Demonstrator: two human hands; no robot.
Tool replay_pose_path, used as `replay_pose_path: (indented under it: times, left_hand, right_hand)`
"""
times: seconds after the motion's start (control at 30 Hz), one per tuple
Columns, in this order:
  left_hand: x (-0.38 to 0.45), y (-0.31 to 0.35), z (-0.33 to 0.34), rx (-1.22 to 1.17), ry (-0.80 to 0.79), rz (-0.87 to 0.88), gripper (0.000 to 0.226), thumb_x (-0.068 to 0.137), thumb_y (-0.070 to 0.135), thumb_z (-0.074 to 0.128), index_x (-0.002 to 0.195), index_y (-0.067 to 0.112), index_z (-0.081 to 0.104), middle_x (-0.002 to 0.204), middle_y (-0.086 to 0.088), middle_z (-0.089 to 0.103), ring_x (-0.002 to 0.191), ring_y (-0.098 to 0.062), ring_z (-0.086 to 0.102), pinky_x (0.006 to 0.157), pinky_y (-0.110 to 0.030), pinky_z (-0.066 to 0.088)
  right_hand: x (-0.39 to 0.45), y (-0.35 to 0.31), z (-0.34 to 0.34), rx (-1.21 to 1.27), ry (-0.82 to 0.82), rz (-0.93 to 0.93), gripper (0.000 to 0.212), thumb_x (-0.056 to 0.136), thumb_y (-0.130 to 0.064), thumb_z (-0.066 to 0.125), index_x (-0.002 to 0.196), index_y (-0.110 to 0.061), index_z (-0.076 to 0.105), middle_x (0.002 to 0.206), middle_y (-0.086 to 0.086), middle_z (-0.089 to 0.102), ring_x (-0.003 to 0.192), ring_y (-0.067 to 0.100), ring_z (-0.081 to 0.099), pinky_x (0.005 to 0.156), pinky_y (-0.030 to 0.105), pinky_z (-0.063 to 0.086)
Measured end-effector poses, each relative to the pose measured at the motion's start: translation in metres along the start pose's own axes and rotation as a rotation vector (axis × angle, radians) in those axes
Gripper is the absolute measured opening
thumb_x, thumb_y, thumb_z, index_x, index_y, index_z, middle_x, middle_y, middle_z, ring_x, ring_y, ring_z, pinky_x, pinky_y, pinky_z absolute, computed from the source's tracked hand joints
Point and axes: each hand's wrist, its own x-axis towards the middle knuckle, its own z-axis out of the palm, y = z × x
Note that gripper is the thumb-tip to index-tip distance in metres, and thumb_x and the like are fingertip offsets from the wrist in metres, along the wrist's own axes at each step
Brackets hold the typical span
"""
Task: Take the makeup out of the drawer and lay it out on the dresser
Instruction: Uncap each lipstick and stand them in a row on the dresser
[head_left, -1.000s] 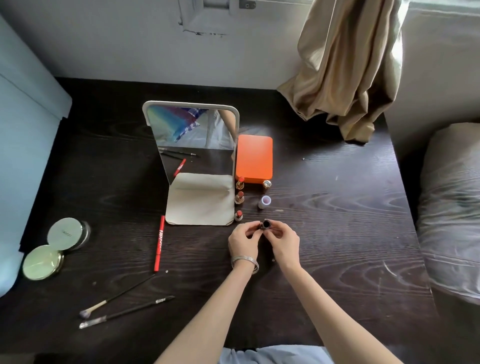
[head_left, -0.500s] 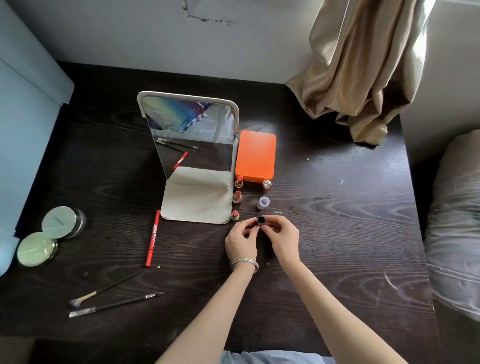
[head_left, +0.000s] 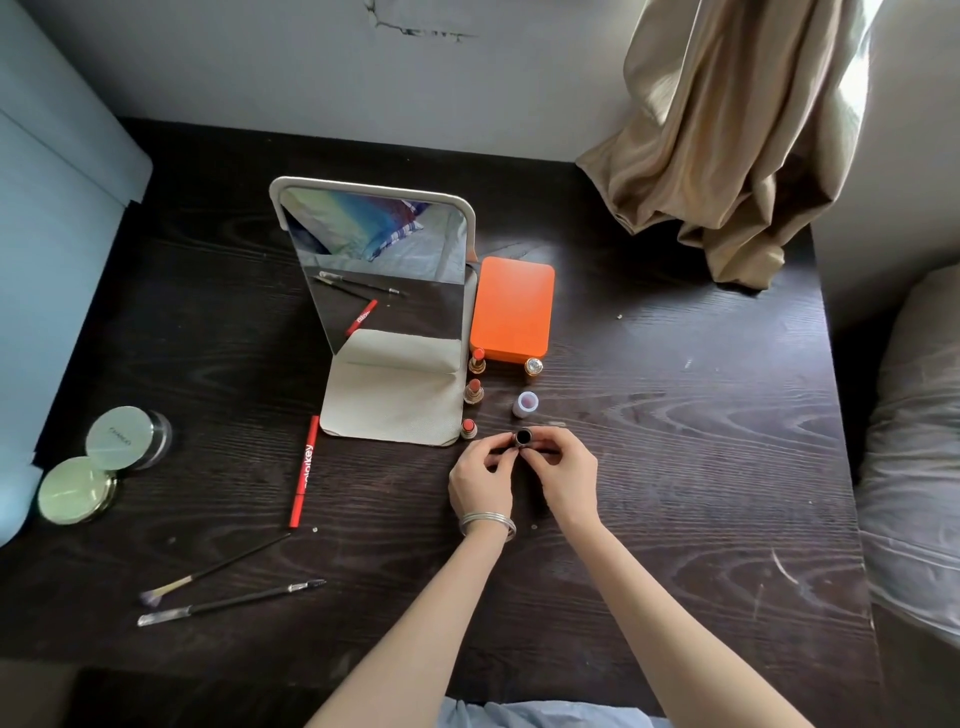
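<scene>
A small dark tube (head_left: 522, 437), open end up, stands on the dark wooden dresser (head_left: 675, 467). My left hand (head_left: 480, 480) and my right hand (head_left: 563, 475) both pinch it with their fingertips. Three uncapped lipsticks (head_left: 474, 391) stand in a row by the mirror's base. Beside them are a gold cap (head_left: 533, 366) and a pale lilac cap (head_left: 526, 404). A red pencil (head_left: 305, 478), two brushes (head_left: 223, 590) and two green compacts (head_left: 98, 465) lie to the left. No drawer is in view.
A folding mirror (head_left: 374, 270) stands at the centre with an orange box (head_left: 511, 309) to its right. A beige curtain (head_left: 727, 140) hangs over the back right corner. A grey cushion (head_left: 914, 457) lies past the right edge, a pale blue surface (head_left: 47, 208) on the left.
Both hands keep pinching the dark tube in the same spot by the lipstick row. Only the camera has tilted slightly.
</scene>
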Motion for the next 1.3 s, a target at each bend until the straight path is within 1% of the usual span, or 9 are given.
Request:
replay_pose_path:
  times: [0.17,0.3,0.5,0.6,0.7,0.87,1.07,1.23,1.3]
  left_hand:
    - [-0.0017,-0.0027,0.0004,-0.009,0.001,0.001,0.016,0.079,0.014,0.069,0.091,0.023,0.072,0.091,0.01,0.07,0.073,0.003,0.06,0.075,-0.025,0.053]
    - [-0.0012,-0.0048,0.0007,-0.02,0.001,0.016,0.016,0.078,0.012,0.07,0.091,0.022,0.072,0.091,0.009,0.07,0.072,0.004,0.06,0.076,-0.026,0.054]
    - [-0.0022,-0.0082,0.001,-0.053,0.002,0.034,0.017,0.076,0.008,0.071,0.089,0.02,0.072,0.089,0.008,0.07,0.072,0.002,0.062,0.076,-0.027,0.054]
    - [-0.0023,-0.0083,0.001,-0.05,0.005,0.03,0.017,0.077,0.009,0.07,0.089,0.021,0.072,0.089,0.009,0.069,0.073,0.002,0.062,0.076,-0.026,0.054]
    - [-0.0021,-0.0078,0.0013,-0.04,0.006,0.018,0.017,0.077,0.01,0.07,0.089,0.022,0.072,0.089,0.01,0.07,0.073,0.003,0.061,0.076,-0.025,0.053]
    - [-0.0014,-0.0054,-0.0003,-0.003,0.001,-0.005,0.015,0.079,0.014,0.069,0.09,0.024,0.071,0.092,0.009,0.07,0.077,-0.001,0.063,0.075,-0.022,0.051]
    - [-0.0019,-0.0049,-0.0006,0.006,-0.003,-0.009,0.015,0.079,0.014,0.069,0.089,0.025,0.071,0.092,0.01,0.07,0.077,0.0,0.062,0.075,-0.021,0.05]
    - [-0.0026,-0.0064,-0.002,0.0,-0.013,0.017,0.017,0.078,0.012,0.07,0.092,0.022,0.071,0.094,0.008,0.07,0.075,0.002,0.062,0.075,-0.018,0.05]
    - [-0.0039,-0.0074,-0.0035,-0.016,-0.013,0.02,0.019,0.077,0.011,0.07,0.094,0.02,0.071,0.095,0.007,0.07,0.075,0.002,0.061,0.076,-0.019,0.051]
  right_hand:
    - [-0.0014,0.0005,0.0005,-0.019,0.002,-0.002,0.023,0.08,0.001,0.066,0.09,-0.02,0.068,0.092,-0.004,0.068,0.088,0.005,0.064,0.078,0.012,0.049]
    - [-0.0017,0.0012,0.0004,-0.047,-0.004,-0.024,0.022,0.08,0.0,0.066,0.09,-0.019,0.067,0.092,-0.004,0.068,0.088,0.005,0.063,0.079,0.014,0.05]
    - [-0.0017,0.0021,0.001,-0.067,-0.007,-0.014,0.022,0.079,0.002,0.066,0.089,-0.018,0.067,0.091,-0.004,0.067,0.085,0.004,0.063,0.074,0.006,0.046]
    - [-0.0018,0.0013,0.0013,-0.066,-0.006,-0.013,0.023,0.079,0.001,0.066,0.088,-0.02,0.067,0.091,-0.004,0.067,0.085,0.004,0.063,0.073,0.005,0.045]
    - [-0.0017,0.0001,0.0018,-0.061,-0.002,0.0,0.023,0.079,0.001,0.066,0.088,-0.02,0.066,0.091,-0.004,0.067,0.085,0.004,0.063,0.073,0.006,0.046]
    - [-0.0022,-0.0019,0.0034,-0.063,0.009,0.007,0.024,0.08,0.001,0.066,0.087,-0.022,0.065,0.092,-0.003,0.066,0.084,0.002,0.062,0.071,0.005,0.046]
    - [-0.0021,-0.0028,0.0021,-0.064,-0.005,0.003,0.028,0.078,0.002,0.066,0.086,-0.024,0.063,0.094,-0.002,0.067,0.085,0.003,0.063,0.074,0.012,0.048]
    - [-0.0044,-0.0038,0.0001,-0.046,-0.023,0.008,0.029,0.078,0.001,0.068,0.092,-0.024,0.063,0.098,-0.002,0.067,0.088,0.003,0.063,0.073,0.009,0.048]
    - [-0.0075,-0.0034,-0.0009,-0.019,-0.026,0.029,0.029,0.078,-0.001,0.069,0.096,-0.022,0.063,0.098,-0.004,0.067,0.091,0.004,0.063,0.075,0.012,0.049]
